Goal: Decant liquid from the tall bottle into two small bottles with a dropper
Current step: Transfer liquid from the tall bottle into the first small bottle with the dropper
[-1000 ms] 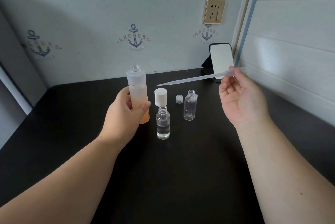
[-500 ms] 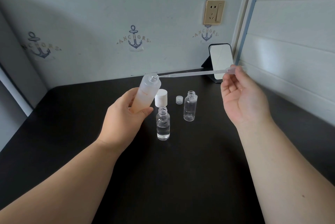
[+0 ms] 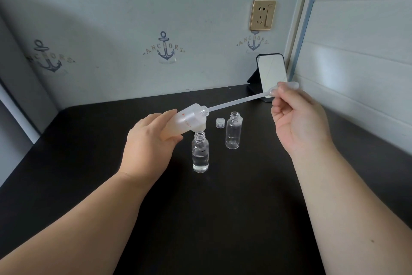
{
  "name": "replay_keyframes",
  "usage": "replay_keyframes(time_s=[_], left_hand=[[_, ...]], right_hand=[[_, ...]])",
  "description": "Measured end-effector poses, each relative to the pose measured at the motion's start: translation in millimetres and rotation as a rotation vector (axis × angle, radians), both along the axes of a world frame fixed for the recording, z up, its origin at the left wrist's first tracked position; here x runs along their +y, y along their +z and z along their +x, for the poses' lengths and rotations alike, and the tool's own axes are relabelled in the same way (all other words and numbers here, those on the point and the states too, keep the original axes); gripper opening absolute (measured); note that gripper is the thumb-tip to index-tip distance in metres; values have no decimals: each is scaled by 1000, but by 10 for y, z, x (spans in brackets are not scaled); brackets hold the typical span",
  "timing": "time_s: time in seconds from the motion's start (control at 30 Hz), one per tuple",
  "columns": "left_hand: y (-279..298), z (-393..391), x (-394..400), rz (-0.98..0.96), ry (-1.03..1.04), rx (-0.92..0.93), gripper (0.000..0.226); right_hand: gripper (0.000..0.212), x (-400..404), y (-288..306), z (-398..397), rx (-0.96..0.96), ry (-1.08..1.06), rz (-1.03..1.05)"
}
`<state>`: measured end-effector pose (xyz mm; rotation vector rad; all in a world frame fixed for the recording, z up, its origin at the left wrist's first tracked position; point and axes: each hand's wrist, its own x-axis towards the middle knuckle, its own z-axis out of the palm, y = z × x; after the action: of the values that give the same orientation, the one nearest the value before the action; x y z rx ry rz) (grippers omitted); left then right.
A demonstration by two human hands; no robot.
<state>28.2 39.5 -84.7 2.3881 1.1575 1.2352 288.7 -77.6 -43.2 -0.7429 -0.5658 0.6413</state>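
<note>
My left hand (image 3: 149,143) grips the tall frosted bottle (image 3: 188,119), tilted far over with its open neck pointing right. My right hand (image 3: 296,121) pinches the bulb of a long clear dropper (image 3: 240,101), whose tip sits inside the tall bottle's neck. Below the tilted bottle stands a small clear bottle (image 3: 200,154), open, holding some clear liquid. A second small bottle (image 3: 233,131) stands empty and open to its right. The tall bottle's white cap (image 3: 199,128) is mostly hidden behind it.
A small clear cap (image 3: 219,122) lies beside the empty bottle. A standing mirror (image 3: 270,74) leans in the back right corner of the black table (image 3: 223,208). Walls close the table at the back and right; a socket (image 3: 263,15) is above.
My left hand has lifted the tall bottle from upright and tipped it to the right. My right hand has lowered the dropper so that its tip has entered the bottle's neck.
</note>
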Motion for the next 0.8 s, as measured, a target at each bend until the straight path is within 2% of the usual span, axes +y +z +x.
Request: replay_keyframes(time_s=[0.2, 0.4, 0.57, 0.7, 0.8], left_hand=[[-34, 48, 8, 99, -26, 40, 59], [-58, 65, 30, 124, -32, 55, 60], [-59, 72, 26, 137, -46, 71, 59], [-53, 77, 10, 128, -43, 69, 59], [-50, 74, 13, 126, -41, 78, 60]], right_hand=[[13, 23, -23, -109, -124, 57, -78], [21, 75, -62, -280, -232, 174, -110], [10, 105, -104, -307, -275, 235, -130], [27, 109, -111, -319, -300, 251, -139], [26, 108, -109, -317, -278, 250, -133]])
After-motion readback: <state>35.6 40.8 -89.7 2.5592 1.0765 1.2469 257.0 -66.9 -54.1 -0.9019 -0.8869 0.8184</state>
